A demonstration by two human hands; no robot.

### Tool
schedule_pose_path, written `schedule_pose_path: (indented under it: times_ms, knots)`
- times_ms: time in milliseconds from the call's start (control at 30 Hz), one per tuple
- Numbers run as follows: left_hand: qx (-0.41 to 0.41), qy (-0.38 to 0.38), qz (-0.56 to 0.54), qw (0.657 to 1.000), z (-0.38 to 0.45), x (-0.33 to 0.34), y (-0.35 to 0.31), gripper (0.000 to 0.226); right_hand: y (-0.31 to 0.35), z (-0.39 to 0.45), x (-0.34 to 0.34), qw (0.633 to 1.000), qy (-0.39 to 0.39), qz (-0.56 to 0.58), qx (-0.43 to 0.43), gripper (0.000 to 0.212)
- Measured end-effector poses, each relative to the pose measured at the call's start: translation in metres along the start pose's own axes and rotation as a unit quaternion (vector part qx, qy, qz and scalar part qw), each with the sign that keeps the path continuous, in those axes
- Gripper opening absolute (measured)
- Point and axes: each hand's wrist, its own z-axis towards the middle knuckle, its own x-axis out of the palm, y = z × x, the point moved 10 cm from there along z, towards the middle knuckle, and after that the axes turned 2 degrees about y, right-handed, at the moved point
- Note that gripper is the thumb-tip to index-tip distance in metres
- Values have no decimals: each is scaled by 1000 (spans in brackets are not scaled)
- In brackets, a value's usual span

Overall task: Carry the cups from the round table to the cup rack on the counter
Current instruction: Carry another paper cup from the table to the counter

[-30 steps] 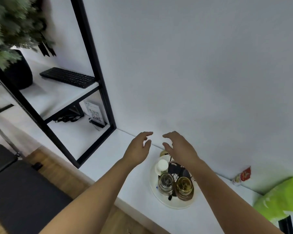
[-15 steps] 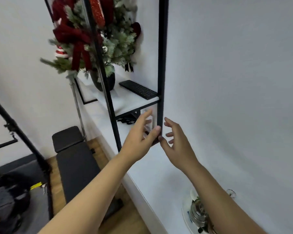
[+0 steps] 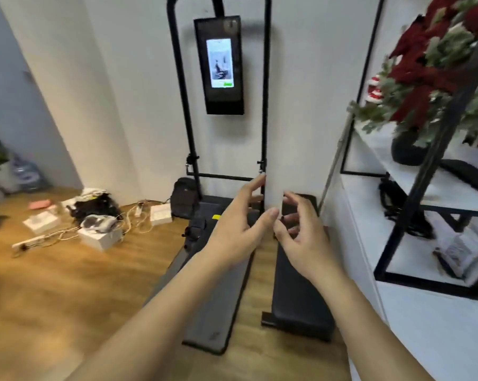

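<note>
My left hand (image 3: 236,232) and my right hand (image 3: 304,235) are held out in front of me at mid-frame, close together, fingers loosely spread, holding nothing. Below them lie a black padded bench (image 3: 298,276) and a dark floor mat (image 3: 218,292). The white counter (image 3: 436,334) runs along the right edge. No cups, no cup rack and no round table are in view.
A black frame shelf (image 3: 430,171) with a potted red-and-green plant (image 3: 436,67) stands on the counter. A black stand with a lit screen (image 3: 221,64) is against the far wall. Boxes and cables (image 3: 95,224) litter the wooden floor at left.
My view has swung left, away from the counter and the round tray with cups, toward the room's far wall. Both hands stay raised and empty in front of me.
</note>
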Motion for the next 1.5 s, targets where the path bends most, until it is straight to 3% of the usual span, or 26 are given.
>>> schedule_pose_path:
  times_ms: [100, 300, 567, 733, 900, 1233, 1500]
  knots:
    - [-46, -51, 49, 996, -85, -95, 10, 64, 59, -28, 93, 997, 54, 50, -9, 54]
    - [-161, -161, 134, 964, -280, -269, 11, 65, 198, -109, 279, 971, 188, 144, -42, 55]
    - [-274, -359, 216, 866, -522, -452, -31, 63, 391, -236, 491, 892, 376, 224, -114, 55]
    - [-327, -402, 242, 821, -612, -521, -28, 61, 457, -285, 584, 871, 413, 228, -135, 57]
    - [-349, -412, 261, 800, -660, -610, 8, 61, 498, -304, 691, 869, 422, 219, -136, 56]
    - [-358, -375, 211, 828, -675, -846, 129, 58, 585, -240, 904, 888, 410, 182, -103, 56]
    - [-345, -367, 191, 843, -683, -997, 218, 52, 647, -187, 1050, 897, 400, 150, -115, 60]
